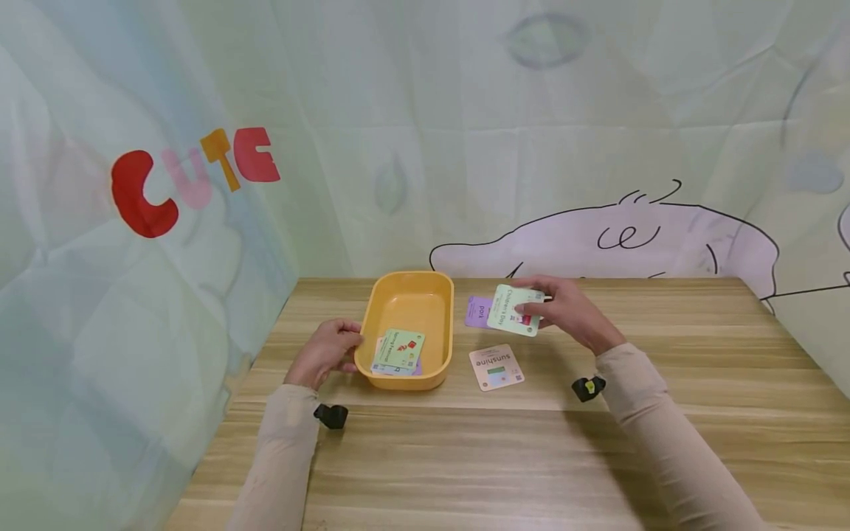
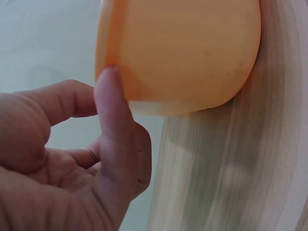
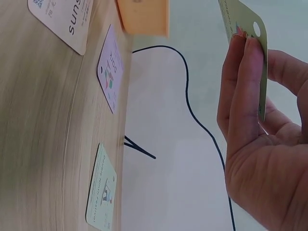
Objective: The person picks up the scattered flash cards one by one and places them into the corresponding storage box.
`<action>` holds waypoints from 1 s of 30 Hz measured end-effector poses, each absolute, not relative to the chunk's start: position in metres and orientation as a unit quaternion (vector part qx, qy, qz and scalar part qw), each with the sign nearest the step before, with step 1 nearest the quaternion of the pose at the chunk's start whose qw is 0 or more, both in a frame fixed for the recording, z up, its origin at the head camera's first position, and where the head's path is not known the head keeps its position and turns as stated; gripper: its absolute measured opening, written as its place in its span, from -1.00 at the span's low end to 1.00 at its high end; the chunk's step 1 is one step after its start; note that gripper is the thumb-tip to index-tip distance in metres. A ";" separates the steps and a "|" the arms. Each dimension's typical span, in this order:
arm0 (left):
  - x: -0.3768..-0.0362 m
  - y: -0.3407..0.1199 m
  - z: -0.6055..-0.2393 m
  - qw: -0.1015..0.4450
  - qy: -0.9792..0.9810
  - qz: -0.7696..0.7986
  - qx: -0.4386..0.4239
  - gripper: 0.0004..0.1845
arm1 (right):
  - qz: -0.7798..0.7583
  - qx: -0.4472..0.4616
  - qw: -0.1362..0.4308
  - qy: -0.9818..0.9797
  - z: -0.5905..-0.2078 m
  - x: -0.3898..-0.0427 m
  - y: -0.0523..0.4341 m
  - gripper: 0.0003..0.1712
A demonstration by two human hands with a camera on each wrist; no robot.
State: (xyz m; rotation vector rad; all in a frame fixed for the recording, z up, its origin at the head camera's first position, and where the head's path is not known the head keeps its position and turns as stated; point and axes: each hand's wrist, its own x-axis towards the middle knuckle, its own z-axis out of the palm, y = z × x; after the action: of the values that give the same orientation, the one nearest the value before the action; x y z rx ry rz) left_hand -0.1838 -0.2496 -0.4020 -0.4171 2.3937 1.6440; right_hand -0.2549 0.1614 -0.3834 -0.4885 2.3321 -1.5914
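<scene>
Several cards [image 1: 398, 351] already in orange tray [image 1: 440, 299]. Right hand [image 1: 564, 310] pinches green card [image 1: 514, 310]; left hand [image 1: 327, 352], fingers curled, steadies tray. Seemingly three cards left on table [image 1: 531, 442].

Head view: high, facing forward and down over the bench [image 1: 505, 450], orange tray [image 1: 406, 295] mid-frame. Left wrist view: very near the tray's [image 2: 192, 57] outer wall, low at bench level. Right wrist view: close, rolled sideways, right of the tray [image 3: 143, 17]; shares tray corner.
</scene>
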 end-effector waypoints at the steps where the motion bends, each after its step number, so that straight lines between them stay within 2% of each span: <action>1: -0.184 -0.250 -0.402 0.104 0.811 0.558 -0.141 -0.68 | -0.551 -0.169 0.139 0.805 -0.384 -0.255 0.161 -0.41; 30: -0.186 -0.250 -0.402 0.107 0.810 0.558 -0.144 -0.69 | -0.572 -0.191 0.153 0.783 -0.388 -0.256 0.123 -0.44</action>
State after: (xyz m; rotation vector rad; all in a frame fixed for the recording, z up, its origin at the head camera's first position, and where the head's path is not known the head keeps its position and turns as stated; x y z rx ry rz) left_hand -0.1857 -0.2500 -0.4020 -0.4247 2.3854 1.6417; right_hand -0.2561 0.1228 -0.3882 -0.5466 2.2471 -1.6397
